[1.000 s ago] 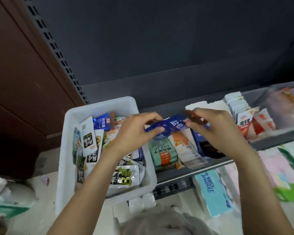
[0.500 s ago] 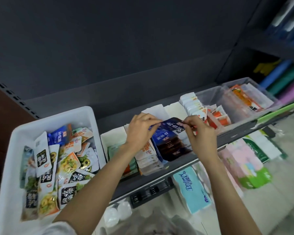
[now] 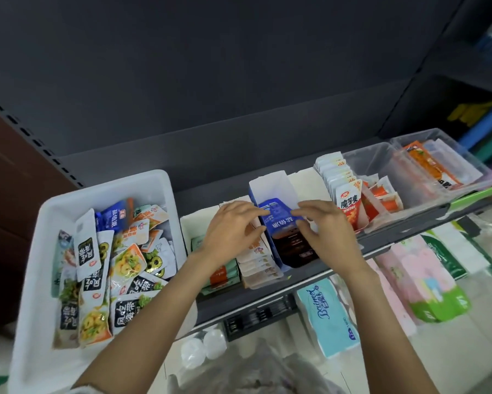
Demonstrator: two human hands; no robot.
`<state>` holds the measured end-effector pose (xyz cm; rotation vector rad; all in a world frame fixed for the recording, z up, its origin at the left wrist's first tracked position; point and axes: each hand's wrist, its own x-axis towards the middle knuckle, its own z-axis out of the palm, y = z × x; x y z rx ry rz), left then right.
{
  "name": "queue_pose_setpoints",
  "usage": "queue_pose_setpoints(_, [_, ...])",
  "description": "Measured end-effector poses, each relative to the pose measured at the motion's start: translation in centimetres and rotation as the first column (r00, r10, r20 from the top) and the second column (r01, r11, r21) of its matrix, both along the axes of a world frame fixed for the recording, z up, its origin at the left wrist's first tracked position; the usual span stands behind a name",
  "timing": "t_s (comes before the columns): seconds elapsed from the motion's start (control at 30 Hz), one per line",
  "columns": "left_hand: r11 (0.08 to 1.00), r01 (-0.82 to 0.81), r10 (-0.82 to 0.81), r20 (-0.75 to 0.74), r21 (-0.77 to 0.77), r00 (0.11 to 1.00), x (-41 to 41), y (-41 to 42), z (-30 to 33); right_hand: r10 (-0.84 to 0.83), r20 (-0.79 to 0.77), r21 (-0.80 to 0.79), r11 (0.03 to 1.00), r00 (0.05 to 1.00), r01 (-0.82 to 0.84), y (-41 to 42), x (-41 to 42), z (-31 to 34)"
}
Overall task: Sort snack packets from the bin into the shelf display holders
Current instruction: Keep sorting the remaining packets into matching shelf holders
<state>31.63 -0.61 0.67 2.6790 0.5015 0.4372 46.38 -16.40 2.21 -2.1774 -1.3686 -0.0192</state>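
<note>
Head view: Right now both hands work over the middle holder on the shelf [image 3: 310, 275].
Blue packet [image 3: 278, 220]: stands upright at the back of the row in the blue-sided holder [image 3: 270, 251], just in front of its white back wall.
Left hand [image 3: 233, 234]: fingers curl onto the packet's left edge, thumb below; a light pinch, as far as I can tell.
Right hand [image 3: 325, 230]: fingertips pinch the packet's right top corner.
Handling: it looks light, thin and floppy, with slick film; I'd hold it by the sealed side edges, not the soft middle.
Bin [image 3: 102, 191]: the white tub at left holds many mixed packets.
Neighbours: orange-white packets [image 3: 260, 261] just left, red ones [image 3: 350, 207] to the right.
</note>
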Motion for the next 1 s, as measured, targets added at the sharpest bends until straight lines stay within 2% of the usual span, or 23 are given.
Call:
queue_pose_setpoints(0.1, [0.986,-0.127,0.152,0.257,-0.11,0.955,-3.5,0.0,1.3,0.065,-0.248,0.221,0.975,0.966,-0.009,0.7,-3.0,3.4])
queue_pose_setpoints(0.2, [0.941,-0.275,0.329,0.35,-0.196,0.877,-8.6,1.1,1.8,0.238,-0.476,0.255,0.959,0.846,-0.126,3.4,-7.2,5.6])
queue_pose_setpoints(0.27, [0.885,-0.408,0.461,0.297,-0.223,0.836,-12.4,2.3,1.3,0.343,-0.54,0.233,0.939,0.768,-0.255,5.8,-10.0,5.8])
queue_pose_setpoints(0.33, [0.82,-0.543,0.571,0.213,-0.179,0.793,-16.4,3.7,0.4,0.405,-0.547,0.19,0.912,0.732,-0.363,8.5,-12.9,4.9])
queue_pose_setpoints(0.47, [0.68,-0.728,0.732,0.028,-0.087,0.681,-23.1,6.5,-2.6,0.447,-0.483,0.088,0.881,0.753,-0.466,14.5,-17.8,1.0])
queue_pose_setpoints(0.53, [0.657,-0.75,0.745,-0.089,-0.07,0.661,-24.8,7.5,-4.1,0.428,-0.42,0.014,0.884,0.8,-0.466,17.7,-19.5,-1.2])
queue_pose_setpoints(0.7, [0.697,-0.71,0.665,-0.277,-0.103,0.693,-25.1,8.9,-5.6,0.262,-0.272,-0.18,0.931,0.926,-0.317,25.1,-22.0,-4.2])
queue_pose_setpoints(0.77, [0.699,-0.71,0.652,-0.33,-0.087,0.683,-24.9,9.0,-5.8,0.173,-0.294,-0.222,0.944,0.94,-0.243,27.0,-22.5,-4.7])
queue_pose_setpoints(0.9, [0.705,-0.707,0.647,-0.36,-0.053,0.672,-24.9,9.1,-5.7,-0.026,-0.413,-0.29,0.951,0.91,-0.104,29.4,-22.9,-5.8])
queue_pose_setpoints(1.0, [0.717,-0.697,0.644,-0.359,-0.027,0.676,-25.1,9.3,-5.6,-0.058,-0.402,-0.251,0.967,0.914,-0.049,29.5,-23.0,-5.7])
